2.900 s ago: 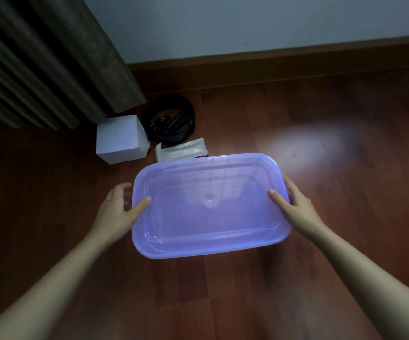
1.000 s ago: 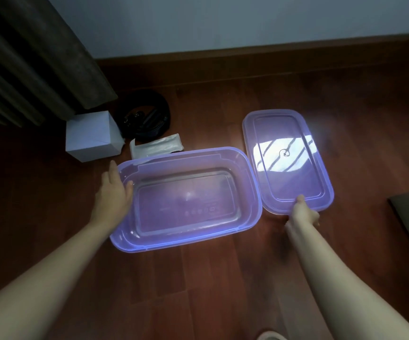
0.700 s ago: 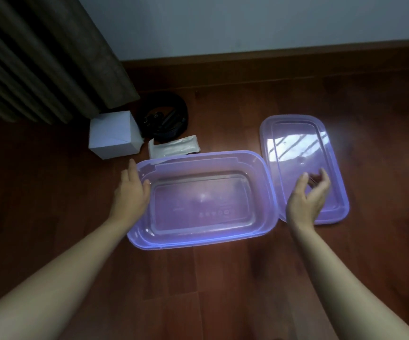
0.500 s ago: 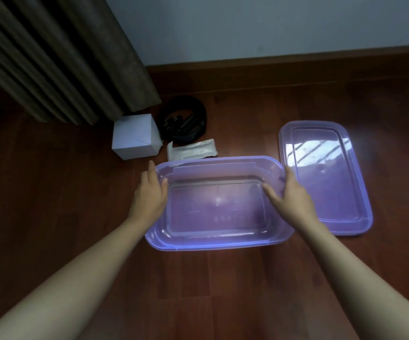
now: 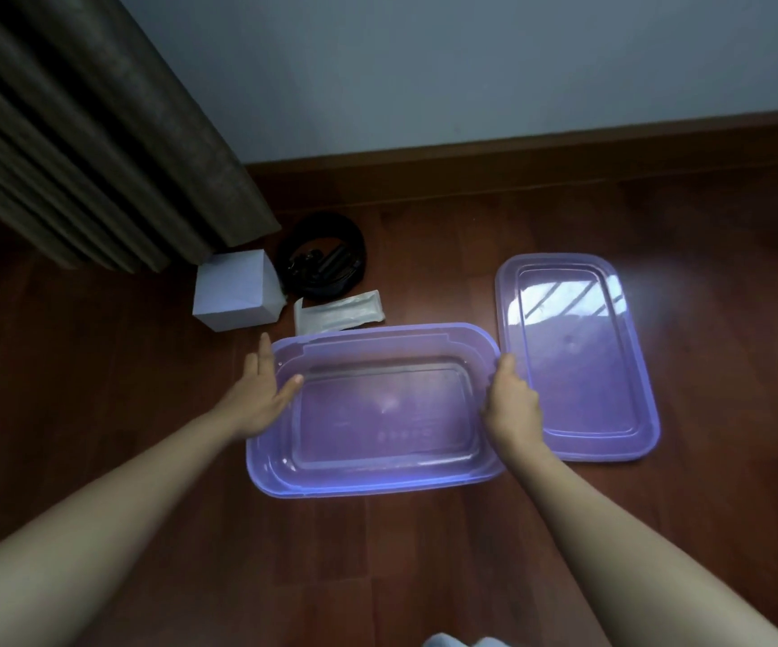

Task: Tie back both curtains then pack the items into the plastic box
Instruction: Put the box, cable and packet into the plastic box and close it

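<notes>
Head view: curtain hangs upper left. Plastic box sits open at frame centre on the floor, lid flat just right. Left hand rests flat on its left rim; right hand grips the right rim, likely steadying it. White carton, black coiled cable, and sachet wait above, unpacked.
</notes>
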`<state>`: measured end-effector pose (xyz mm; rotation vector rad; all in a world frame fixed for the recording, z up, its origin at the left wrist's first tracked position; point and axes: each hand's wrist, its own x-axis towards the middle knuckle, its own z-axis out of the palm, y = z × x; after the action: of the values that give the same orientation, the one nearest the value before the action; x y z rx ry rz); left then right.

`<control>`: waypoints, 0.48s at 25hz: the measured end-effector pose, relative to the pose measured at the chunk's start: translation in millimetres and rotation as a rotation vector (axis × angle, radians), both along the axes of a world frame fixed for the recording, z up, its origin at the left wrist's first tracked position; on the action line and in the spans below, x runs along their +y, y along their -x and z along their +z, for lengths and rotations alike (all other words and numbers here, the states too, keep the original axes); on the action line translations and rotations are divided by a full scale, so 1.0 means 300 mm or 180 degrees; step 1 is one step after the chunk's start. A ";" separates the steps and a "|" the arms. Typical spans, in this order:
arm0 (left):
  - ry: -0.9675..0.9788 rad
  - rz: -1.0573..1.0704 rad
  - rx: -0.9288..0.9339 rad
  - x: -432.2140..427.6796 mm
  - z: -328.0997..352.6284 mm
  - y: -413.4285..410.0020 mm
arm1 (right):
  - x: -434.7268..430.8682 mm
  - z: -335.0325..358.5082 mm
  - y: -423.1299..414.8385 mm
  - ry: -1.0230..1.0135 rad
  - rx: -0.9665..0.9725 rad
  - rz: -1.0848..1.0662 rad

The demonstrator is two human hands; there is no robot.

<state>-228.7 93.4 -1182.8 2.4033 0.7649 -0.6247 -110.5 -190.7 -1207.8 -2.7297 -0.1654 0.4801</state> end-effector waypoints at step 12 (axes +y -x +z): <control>-0.1114 0.0518 -0.1442 0.152 -0.037 -0.108 | -0.018 -0.053 -0.014 -0.0006 -0.0203 -0.0035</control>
<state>-196.4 138.9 -1193.8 2.6130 0.9093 0.1349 -106.5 -196.0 -1223.6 -2.7442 -0.1670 0.3897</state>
